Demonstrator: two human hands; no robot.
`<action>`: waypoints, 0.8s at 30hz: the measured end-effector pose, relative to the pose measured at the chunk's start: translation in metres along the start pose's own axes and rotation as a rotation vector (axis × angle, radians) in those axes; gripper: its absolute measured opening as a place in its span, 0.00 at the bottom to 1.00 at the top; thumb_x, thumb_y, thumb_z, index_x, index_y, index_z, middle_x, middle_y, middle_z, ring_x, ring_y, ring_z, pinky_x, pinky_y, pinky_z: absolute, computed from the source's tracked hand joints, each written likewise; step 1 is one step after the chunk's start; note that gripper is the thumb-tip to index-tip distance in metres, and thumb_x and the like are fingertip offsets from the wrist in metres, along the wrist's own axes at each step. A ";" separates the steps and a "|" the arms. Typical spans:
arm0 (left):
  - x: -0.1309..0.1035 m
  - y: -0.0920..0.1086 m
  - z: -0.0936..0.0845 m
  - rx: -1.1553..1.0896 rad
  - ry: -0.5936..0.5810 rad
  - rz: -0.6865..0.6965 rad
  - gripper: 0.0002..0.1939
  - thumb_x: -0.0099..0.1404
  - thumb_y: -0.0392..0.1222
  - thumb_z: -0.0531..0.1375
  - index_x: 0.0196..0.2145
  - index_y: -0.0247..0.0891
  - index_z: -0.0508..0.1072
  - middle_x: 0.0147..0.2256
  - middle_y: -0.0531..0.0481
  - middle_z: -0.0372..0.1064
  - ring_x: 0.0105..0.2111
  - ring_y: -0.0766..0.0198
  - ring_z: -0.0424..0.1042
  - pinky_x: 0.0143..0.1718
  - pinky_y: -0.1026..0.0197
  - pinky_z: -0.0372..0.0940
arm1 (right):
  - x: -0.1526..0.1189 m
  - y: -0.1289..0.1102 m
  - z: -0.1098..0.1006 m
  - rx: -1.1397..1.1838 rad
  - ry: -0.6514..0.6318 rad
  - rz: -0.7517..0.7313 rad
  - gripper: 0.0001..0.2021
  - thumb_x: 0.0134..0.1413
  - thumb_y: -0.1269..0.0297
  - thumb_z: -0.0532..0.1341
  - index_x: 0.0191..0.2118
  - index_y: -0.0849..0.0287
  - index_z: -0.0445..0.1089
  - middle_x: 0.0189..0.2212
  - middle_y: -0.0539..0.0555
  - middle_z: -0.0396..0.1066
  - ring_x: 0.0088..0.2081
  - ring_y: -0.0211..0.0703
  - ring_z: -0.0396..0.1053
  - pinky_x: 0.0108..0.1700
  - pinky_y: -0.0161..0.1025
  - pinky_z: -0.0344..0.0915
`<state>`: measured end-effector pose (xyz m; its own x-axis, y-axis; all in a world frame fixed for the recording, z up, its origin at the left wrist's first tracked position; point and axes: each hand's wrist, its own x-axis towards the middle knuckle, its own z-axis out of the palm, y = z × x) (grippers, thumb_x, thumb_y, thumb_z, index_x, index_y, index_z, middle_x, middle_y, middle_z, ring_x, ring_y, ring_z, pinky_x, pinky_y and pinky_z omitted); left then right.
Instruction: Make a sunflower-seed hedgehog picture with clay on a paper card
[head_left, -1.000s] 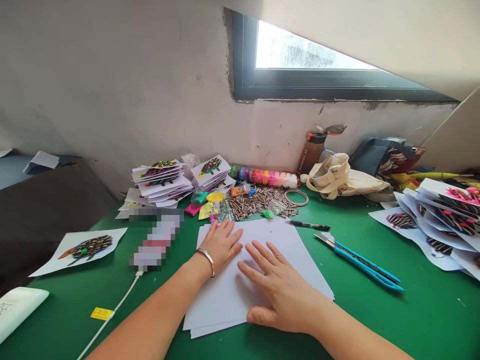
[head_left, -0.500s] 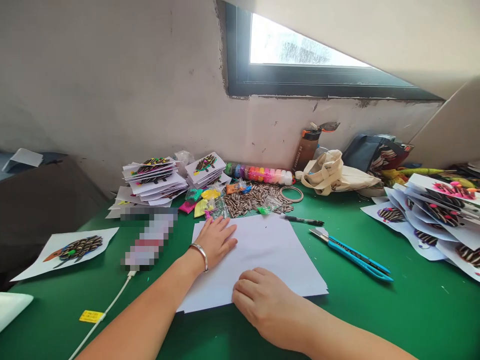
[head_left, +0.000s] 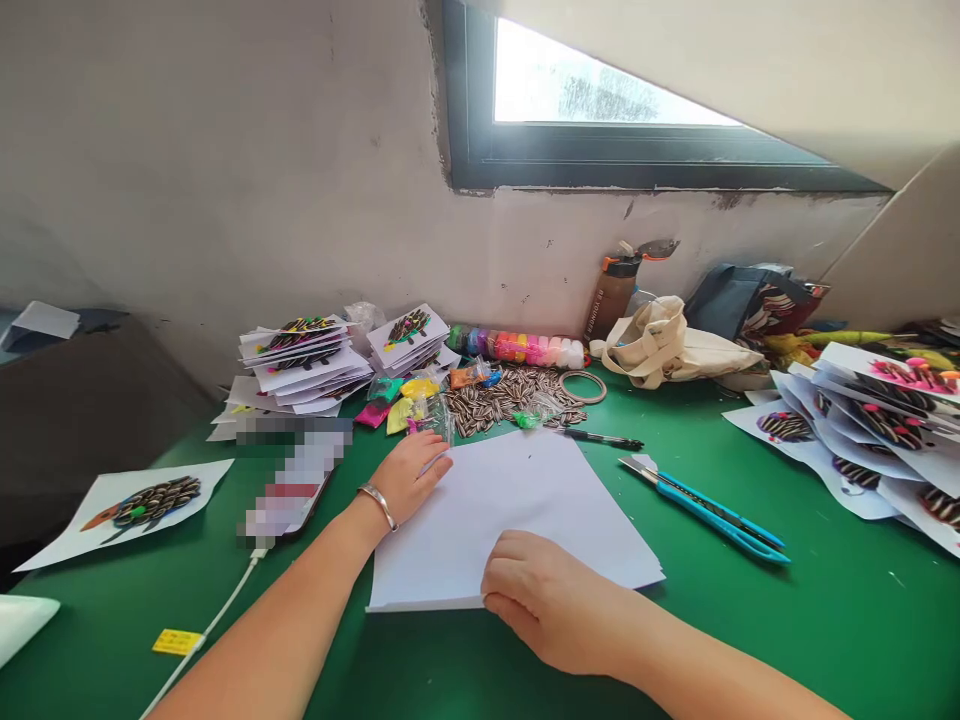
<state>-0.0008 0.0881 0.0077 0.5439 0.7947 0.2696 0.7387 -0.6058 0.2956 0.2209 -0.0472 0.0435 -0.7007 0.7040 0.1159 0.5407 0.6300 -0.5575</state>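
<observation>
A small stack of white paper [head_left: 517, 500] lies on the green table in front of me. My left hand [head_left: 411, 475] rests at the paper's far left edge, palm down with its fingers stretched out, and there is a silver bracelet on the wrist. At the near edge, my right hand [head_left: 536, 595] is closed, its fingers curled over the paper's border; the thumb side is partly hidden. Beyond the paper lie a black pen [head_left: 604, 439] and a heap of striped sunflower seeds [head_left: 487, 400]. A blue utility knife [head_left: 720, 517] lies to the right.
Stacked seed pictures [head_left: 300, 365] stand at the back left, more pictures [head_left: 862, 430] at the right. A phone [head_left: 296, 485] with a white cable lies left of my hand. At the back are clay tubs [head_left: 517, 347], a tape ring [head_left: 583, 388], a bottle [head_left: 611, 300] and a cloth bag [head_left: 667, 345].
My left hand has slid left to the paper's edge, its fingers less spread. My right hand has moved slightly right and away from me, and the paper's near left corner has shifted right.
</observation>
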 end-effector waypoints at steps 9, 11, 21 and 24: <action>-0.002 0.003 0.000 0.032 -0.013 0.069 0.21 0.67 0.49 0.50 0.46 0.35 0.74 0.51 0.40 0.69 0.57 0.47 0.59 0.57 0.44 0.57 | 0.003 0.002 0.001 0.180 -0.005 0.016 0.09 0.51 0.57 0.64 0.33 0.57 0.69 0.30 0.50 0.71 0.36 0.39 0.66 0.39 0.34 0.61; -0.004 0.008 0.000 0.080 -0.009 0.128 0.20 0.67 0.48 0.51 0.47 0.34 0.74 0.52 0.39 0.67 0.58 0.45 0.56 0.57 0.41 0.54 | 0.004 0.011 -0.006 0.221 0.045 0.070 0.10 0.55 0.57 0.61 0.40 0.56 0.70 0.36 0.51 0.72 0.37 0.39 0.67 0.40 0.33 0.62; -0.011 0.031 0.011 0.076 -0.118 0.247 0.19 0.66 0.46 0.54 0.52 0.40 0.69 0.54 0.37 0.63 0.56 0.43 0.59 0.54 0.41 0.58 | 0.037 0.115 -0.035 -0.278 0.336 0.493 0.14 0.52 0.76 0.53 0.38 0.57 0.74 0.37 0.58 0.69 0.43 0.49 0.63 0.44 0.42 0.58; -0.013 0.033 0.015 0.073 -0.120 0.237 0.21 0.65 0.47 0.54 0.54 0.41 0.67 0.56 0.36 0.61 0.57 0.42 0.58 0.55 0.39 0.56 | 0.052 0.131 -0.036 -0.313 0.369 0.502 0.15 0.51 0.76 0.54 0.41 0.56 0.73 0.40 0.59 0.68 0.44 0.52 0.62 0.46 0.44 0.58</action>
<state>0.0219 0.0584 -0.0001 0.7452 0.6324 0.2114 0.6094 -0.7746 0.1689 0.2724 0.0835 0.0056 -0.1568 0.9654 0.2083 0.9054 0.2248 -0.3602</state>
